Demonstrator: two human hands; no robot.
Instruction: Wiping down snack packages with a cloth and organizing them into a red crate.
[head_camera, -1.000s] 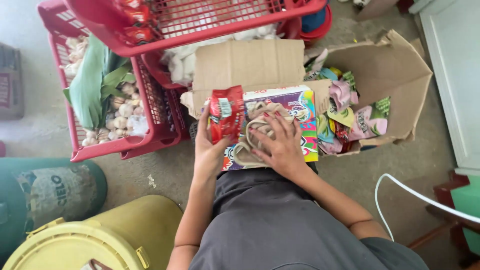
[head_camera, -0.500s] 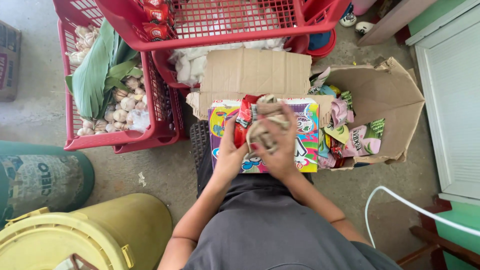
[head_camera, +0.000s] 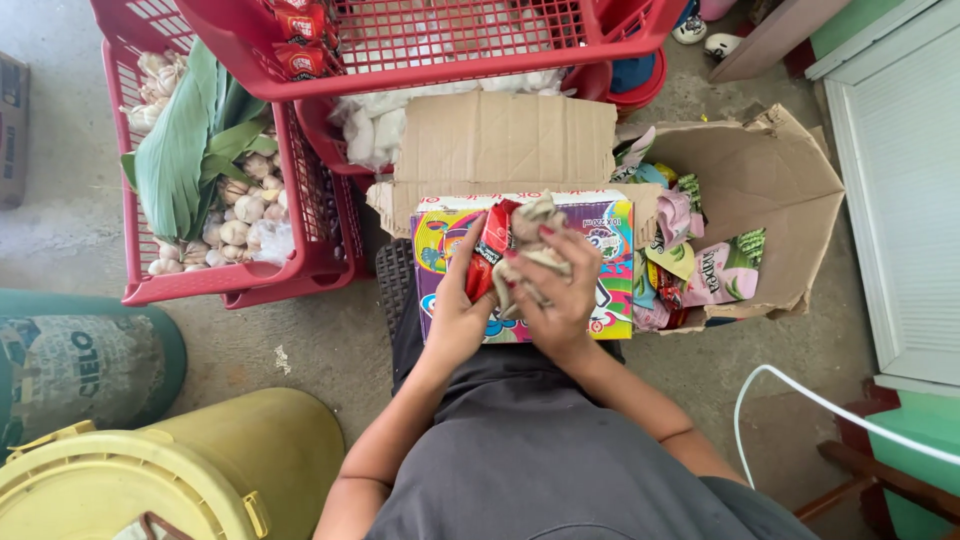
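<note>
Left hand (head_camera: 455, 315) pinches a red packet (head_camera: 491, 250); right hand (head_camera: 555, 290) has fingers curled around crumpled wrappers (head_camera: 535, 235), above the colourful box (head_camera: 610, 235). Advise firm grip; cardboard box (head_camera: 780, 190) at three o'clock.

A red plastic crate (head_camera: 230, 282) stands on the concrete floor (head_camera: 60, 220) at the upper left, holding garlic bulbs (head_camera: 240, 210) and long green leaves (head_camera: 185, 150). A second red crate (head_camera: 420, 50) sits across the top, partly over the first. At the right, a torn cardboard box (head_camera: 790, 190) lies open with pink and green sachets (head_camera: 715, 270) inside. A yellow lidded bucket (head_camera: 170, 470) fills the lower left corner, a green drum (head_camera: 80, 360) just beside it. A white cable (head_camera: 830, 405) curves along the lower right.
</note>
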